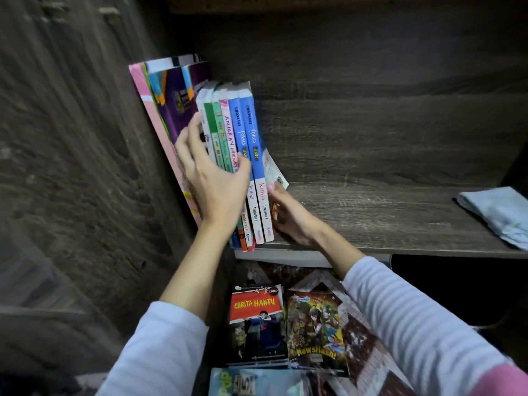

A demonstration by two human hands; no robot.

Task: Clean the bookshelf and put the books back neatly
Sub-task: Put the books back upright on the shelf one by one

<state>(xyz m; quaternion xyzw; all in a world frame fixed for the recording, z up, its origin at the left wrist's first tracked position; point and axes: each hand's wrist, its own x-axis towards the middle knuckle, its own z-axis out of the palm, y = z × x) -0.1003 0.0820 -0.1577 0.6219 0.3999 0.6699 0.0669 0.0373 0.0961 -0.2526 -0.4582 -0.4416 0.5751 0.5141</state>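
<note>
A row of upright books (245, 132) leans left against the side wall of a dark wooden bookshelf (371, 212); two blue spines stand at its right end, with larger pink and purple books (168, 110) behind. My left hand (211, 178) lies across the spines, fingers spread and thumb on the blue one. My right hand (291, 218) presses against the cover of the rightmost blue book, where a thin booklet (274, 172) slants out. Its fingertips are hidden behind the books.
A folded light-blue cloth (497, 212) lies on the shelf at the far right. Below the shelf, comic books (257, 318) with bright covers (314, 332) lie in a loose pile on the floor. The shelf board to the right of the row is bare wood.
</note>
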